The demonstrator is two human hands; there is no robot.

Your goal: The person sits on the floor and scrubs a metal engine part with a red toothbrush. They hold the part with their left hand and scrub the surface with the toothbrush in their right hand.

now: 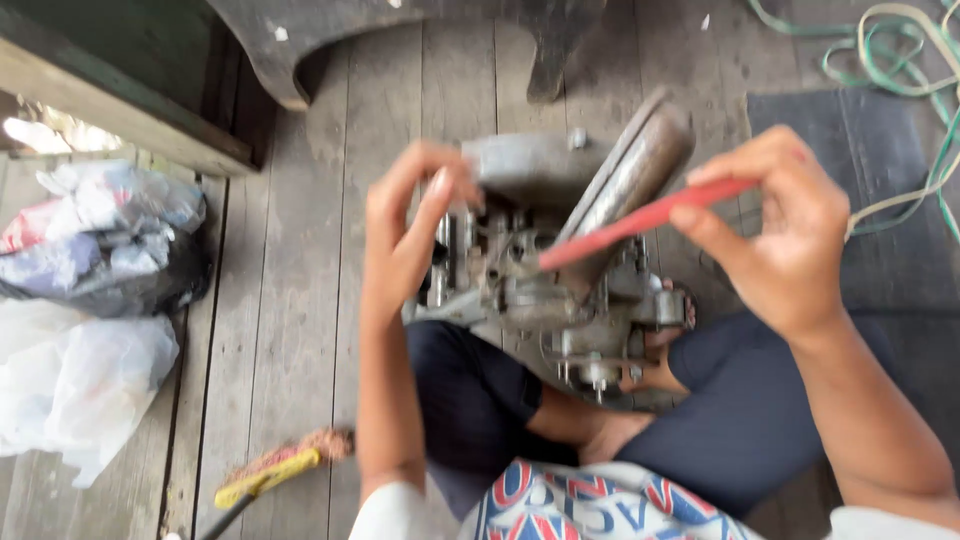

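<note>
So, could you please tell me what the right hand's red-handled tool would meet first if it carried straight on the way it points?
Probably the grey metal engine block: the right hand aims the red-handled tool down-left into its middle, though blur hides the tip.

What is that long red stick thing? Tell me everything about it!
The red tool is a thin, straight stick, plastic-looking and blurred. The right hand pinches its upper end between thumb and fingers. It slants down to the left, its tip reaching into the grey metal engine, which stands on the wooden floor. What the tip is cannot be told.
</note>
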